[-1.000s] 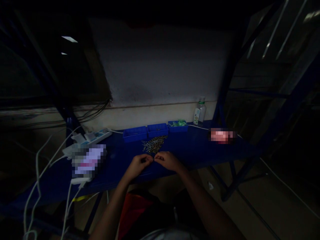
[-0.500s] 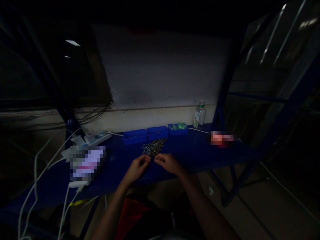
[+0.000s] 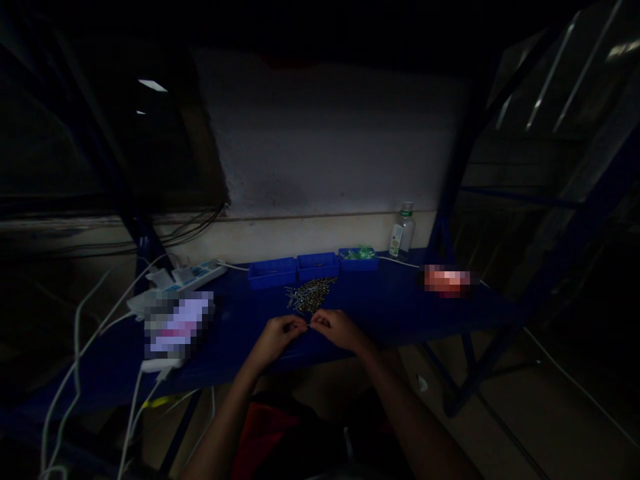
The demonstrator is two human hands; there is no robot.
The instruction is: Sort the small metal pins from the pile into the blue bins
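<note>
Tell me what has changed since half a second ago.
The left hand has drawn slightly back from the pile of small metal parts, and its fingertips have closed toward the right hand. A thin pale piece now shows between both hands' fingertips; no piece was visible there then. The pile, blue bins and bottle stayed put.

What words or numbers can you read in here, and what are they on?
None can be read for sure.
Bottle label: has print, too small and dark to read.
Green band on the bottle: too small to read.
Power strip: pale blue markings, too blurred.
Purple patch and red patch: pixelated, so nothing readable.
</note>
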